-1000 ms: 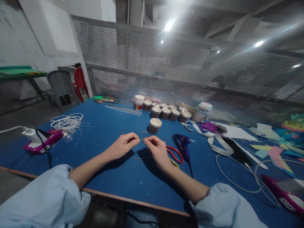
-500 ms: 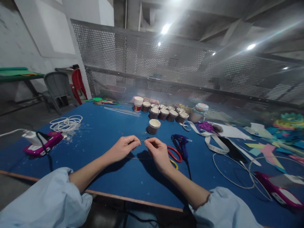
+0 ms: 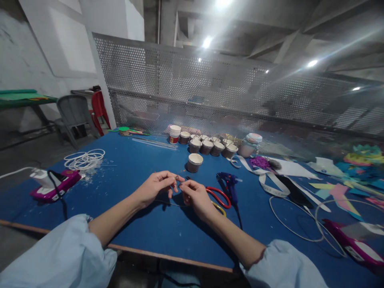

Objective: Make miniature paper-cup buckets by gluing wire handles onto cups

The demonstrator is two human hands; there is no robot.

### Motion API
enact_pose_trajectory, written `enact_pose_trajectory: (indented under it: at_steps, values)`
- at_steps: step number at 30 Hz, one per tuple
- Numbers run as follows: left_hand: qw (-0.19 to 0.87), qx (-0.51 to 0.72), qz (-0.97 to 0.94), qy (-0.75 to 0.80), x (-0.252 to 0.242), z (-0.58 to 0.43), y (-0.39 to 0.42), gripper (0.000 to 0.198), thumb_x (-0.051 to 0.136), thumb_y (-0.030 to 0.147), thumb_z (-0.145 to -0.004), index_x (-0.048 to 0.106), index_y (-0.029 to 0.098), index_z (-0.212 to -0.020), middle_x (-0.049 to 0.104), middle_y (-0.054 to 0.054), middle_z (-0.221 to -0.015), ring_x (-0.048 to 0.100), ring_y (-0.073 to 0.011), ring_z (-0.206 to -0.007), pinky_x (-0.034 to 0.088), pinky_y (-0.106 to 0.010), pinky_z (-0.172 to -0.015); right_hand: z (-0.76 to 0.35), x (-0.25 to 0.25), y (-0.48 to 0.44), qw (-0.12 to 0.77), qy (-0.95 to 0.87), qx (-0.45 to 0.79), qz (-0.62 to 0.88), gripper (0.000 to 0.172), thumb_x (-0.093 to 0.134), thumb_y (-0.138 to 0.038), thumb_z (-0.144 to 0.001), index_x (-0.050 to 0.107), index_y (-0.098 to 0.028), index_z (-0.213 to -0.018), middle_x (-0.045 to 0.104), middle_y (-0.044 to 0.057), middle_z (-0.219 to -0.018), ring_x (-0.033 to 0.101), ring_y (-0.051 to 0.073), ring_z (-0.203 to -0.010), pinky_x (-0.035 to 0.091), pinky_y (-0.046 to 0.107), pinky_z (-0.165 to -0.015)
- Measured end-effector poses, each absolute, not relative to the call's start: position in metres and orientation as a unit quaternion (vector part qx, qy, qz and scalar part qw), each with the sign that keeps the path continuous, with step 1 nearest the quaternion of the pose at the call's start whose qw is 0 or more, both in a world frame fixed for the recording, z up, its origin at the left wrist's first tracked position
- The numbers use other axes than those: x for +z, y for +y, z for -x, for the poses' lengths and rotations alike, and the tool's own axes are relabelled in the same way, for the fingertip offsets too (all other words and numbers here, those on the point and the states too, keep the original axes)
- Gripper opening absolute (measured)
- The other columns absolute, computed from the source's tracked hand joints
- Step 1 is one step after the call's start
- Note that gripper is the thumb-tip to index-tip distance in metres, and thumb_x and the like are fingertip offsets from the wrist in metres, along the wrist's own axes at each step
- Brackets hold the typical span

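Over the middle of the table my hands meet fingertip to fingertip. My left hand has its fingers curled, with thumb and index close together at a thin wire. My right hand pinches the same wire between thumb and fingertips. The wire bows below both hands, and its ends are hidden by the fingers. Just beyond the hands stands a single dark cup with a pale rim. Scissors with red and yellow handles lie partly under my right hand, beside a blue glue gun.
Several dark cups with thin handles stand behind, near stacked paper cups and a jar. A white cord coil and purple power strip lie left. Ribbon, a black phone and coloured paper strips lie right.
My left fingers have loosened from a tight pinch and spread a little, the index reaching toward the right fingertips. The hands are slightly closer together. The view has tilted up slightly.
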State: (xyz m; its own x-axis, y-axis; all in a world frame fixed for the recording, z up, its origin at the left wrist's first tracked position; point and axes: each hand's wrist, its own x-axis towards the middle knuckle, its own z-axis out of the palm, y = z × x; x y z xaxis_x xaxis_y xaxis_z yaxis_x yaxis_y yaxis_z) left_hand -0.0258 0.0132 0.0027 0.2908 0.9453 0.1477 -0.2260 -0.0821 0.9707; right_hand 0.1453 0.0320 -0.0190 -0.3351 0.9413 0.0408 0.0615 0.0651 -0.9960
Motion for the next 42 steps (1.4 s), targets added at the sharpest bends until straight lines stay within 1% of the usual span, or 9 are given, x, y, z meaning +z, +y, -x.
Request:
enact_pose_trajectory:
  at_steps: [4, 6, 9, 15, 20, 28, 33, 36, 42]
  values:
    - [0.606, 0.517, -0.508, 0.326, 0.003, 0.027, 0.014, 0.024, 0.072, 0.036, -0.077, 0.066, 0.013, -0.075, 0.070, -0.006, -0.089, 0.065, -0.0125, -0.073, 0.052, -0.027, -0.077, -0.150, -0.009, 0.033, 0.350, -0.688, 0.468, 0.430, 0.031, 0.052, -0.047, -0.081, 0.057, -0.018, -0.074, 0.052, -0.002, -0.058, 0.046, 0.011, -0.050, 0.041, 0.025, -0.050]
    - [0.602, 0.536, -0.488, 0.335, 0.006, 0.027, 0.014, 0.026, 0.075, 0.037, -0.074, 0.068, 0.013, -0.077, 0.071, -0.006, -0.088, 0.066, -0.0139, -0.076, 0.053, -0.029, -0.081, -0.164, 0.005, 0.032, 0.312, -0.742, 0.407, 0.433, 0.024, 0.055, -0.041, -0.082, 0.064, -0.018, -0.082, 0.063, 0.003, -0.078, 0.057, 0.015, -0.071, 0.046, 0.028, -0.067]
    - [0.591, 0.561, -0.465, 0.346, 0.011, 0.030, 0.015, 0.030, 0.079, 0.039, -0.069, 0.068, 0.012, -0.079, 0.072, -0.008, -0.088, 0.067, -0.0155, -0.077, 0.053, -0.032, -0.084, -0.199, 0.025, 0.033, 0.220, -0.807, 0.260, 0.483, 0.021, 0.055, -0.030, -0.086, 0.064, -0.020, -0.102, 0.063, 0.008, -0.110, 0.056, 0.021, -0.101, 0.040, 0.032, -0.088]
    - [0.565, 0.579, -0.456, 0.371, 0.014, 0.036, 0.017, 0.031, 0.079, 0.038, -0.068, 0.068, 0.012, -0.079, 0.073, -0.009, -0.090, 0.068, -0.0169, -0.080, 0.052, -0.035, -0.087, -0.250, 0.020, 0.045, 0.001, -0.805, 0.117, 0.581, 0.012, 0.061, -0.017, -0.078, 0.064, -0.013, -0.088, 0.066, 0.017, -0.088, 0.063, 0.030, -0.082, 0.037, 0.031, -0.065]
    - [0.549, 0.592, -0.444, 0.388, 0.015, 0.037, 0.019, 0.031, 0.080, 0.039, -0.067, 0.068, 0.012, -0.077, 0.073, -0.009, -0.090, 0.068, -0.0175, -0.081, 0.051, -0.036, -0.089, -0.237, 0.006, 0.046, -0.008, -0.827, 0.129, 0.547, 0.028, 0.061, -0.013, -0.074, 0.060, -0.011, -0.102, 0.063, 0.018, -0.100, 0.061, 0.027, -0.084, 0.034, 0.030, -0.066]
    - [0.529, 0.627, -0.396, 0.412, 0.016, 0.039, 0.026, 0.035, 0.083, 0.040, -0.059, 0.066, 0.012, -0.072, 0.073, -0.008, -0.086, 0.068, -0.0170, -0.078, 0.051, -0.036, -0.089, -0.221, -0.002, 0.045, 0.181, -0.773, 0.264, 0.548, 0.025, 0.059, -0.020, -0.072, 0.048, -0.018, -0.094, 0.054, 0.000, -0.076, 0.047, 0.013, -0.063, 0.033, 0.025, -0.057]
    - [0.524, 0.642, -0.384, 0.408, 0.014, 0.038, 0.027, 0.035, 0.083, 0.040, -0.060, 0.065, 0.012, -0.070, 0.073, -0.008, -0.087, 0.068, -0.0165, -0.079, 0.051, -0.035, -0.090, -0.206, 0.004, 0.035, 0.307, -0.665, 0.525, 0.434, 0.057, 0.057, -0.059, -0.078, 0.039, -0.023, -0.119, 0.045, -0.004, -0.079, 0.033, 0.008, -0.051, 0.028, 0.022, -0.046]
    - [0.525, 0.631, -0.397, 0.411, 0.012, 0.036, 0.026, 0.035, 0.080, 0.042, -0.063, 0.065, 0.012, -0.073, 0.072, -0.008, -0.089, 0.068, -0.0163, -0.079, 0.051, -0.036, -0.089, -0.198, 0.007, 0.023, 0.279, -0.520, 0.758, 0.278, 0.059, 0.066, -0.071, -0.068, 0.052, -0.020, -0.095, 0.040, -0.005, -0.071, 0.023, 0.005, -0.050, 0.018, 0.021, -0.044]
    - [0.495, 0.640, -0.421, 0.409, 0.005, 0.036, 0.027, 0.033, 0.077, 0.043, -0.068, 0.069, 0.012, -0.076, 0.072, -0.008, -0.087, 0.065, -0.0158, -0.079, 0.050, -0.032, -0.084, -0.189, 0.002, 0.009, 0.199, -0.453, 0.836, 0.236, 0.055, 0.070, -0.069, -0.068, 0.050, -0.018, -0.078, 0.038, -0.008, -0.058, 0.020, 0.002, -0.043, 0.013, 0.017, -0.038]
